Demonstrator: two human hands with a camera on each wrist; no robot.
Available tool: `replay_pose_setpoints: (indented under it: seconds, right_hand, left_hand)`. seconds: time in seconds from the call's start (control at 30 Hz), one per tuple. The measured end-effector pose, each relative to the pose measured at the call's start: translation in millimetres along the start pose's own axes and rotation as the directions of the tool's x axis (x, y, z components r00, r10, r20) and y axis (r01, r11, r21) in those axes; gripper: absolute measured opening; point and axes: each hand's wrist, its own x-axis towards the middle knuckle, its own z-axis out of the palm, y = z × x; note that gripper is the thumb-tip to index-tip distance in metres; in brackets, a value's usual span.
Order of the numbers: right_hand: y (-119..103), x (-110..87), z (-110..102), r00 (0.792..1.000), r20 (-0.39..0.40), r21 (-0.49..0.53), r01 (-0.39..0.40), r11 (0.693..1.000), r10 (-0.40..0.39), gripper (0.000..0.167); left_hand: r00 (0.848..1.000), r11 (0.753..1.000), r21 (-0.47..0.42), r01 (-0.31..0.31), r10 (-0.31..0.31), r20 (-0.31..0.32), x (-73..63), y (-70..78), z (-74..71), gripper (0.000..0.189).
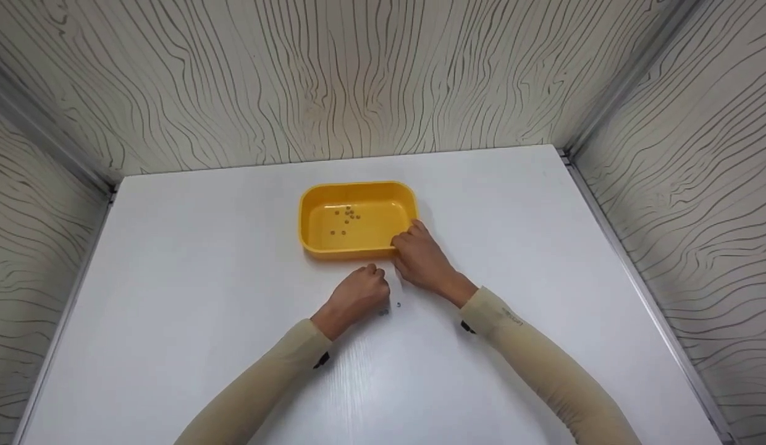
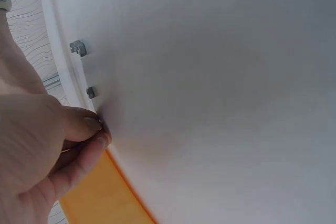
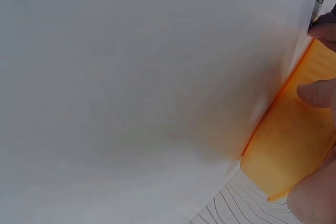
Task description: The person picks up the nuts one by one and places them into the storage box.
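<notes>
My right hand [image 1: 423,256] grips the near right corner of a yellow plastic box [image 1: 352,253]. In the right wrist view its thumb [image 3: 315,94] presses the outer wall while the other fingers go over the rim. Close to the box's near side, my left hand [image 1: 361,290] has thumb and fingertips pinched together low over the table. A tiny glint shows between them, seemingly a small metal nut [image 2: 100,125], mostly hidden. Beside that hand, three loose metal nuts [image 1: 386,312] lie on the table, two of them touching. Several similar nuts [image 1: 348,213] lie inside the box, mostly towards its left.
The white table [image 1: 204,266] carries the box near its middle. Behind it stands a wood-grain patterned panel [image 1: 333,80], with another panel [image 1: 698,173] on the right and one on the left. Metal rails [image 1: 636,278] run along the side edges.
</notes>
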Motion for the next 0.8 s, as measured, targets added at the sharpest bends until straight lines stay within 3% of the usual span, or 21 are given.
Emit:
replay_pose_setpoints:
  seconds: [0.37,0.67,0.8]
  right_hand:
    - [2,-3.0,2,0.998,-0.036,-0.014,0.044,0.999,-0.044,0.012]
    - [1,-1.2,1,1.0,0.015,-0.015,0.001,1.0,0.0,0.014]
    - [0,-0.8,1,0.999,0.03,-0.01,-0.011,1.0,0.011,0.015]
  left_hand:
    - [0.991,0.999,-0.014,0.033,-0.035,-0.13,-3.4,2.0,7.8,0.013]
    - [0.989,0.994,-0.072,0.079,-0.087,-0.117,-9.9,-4.5,-6.0,0.013]
    - [0.991,0.981,-0.178,0.074,-0.093,-0.1,-13.4,-9.6,-12.7,0.017]
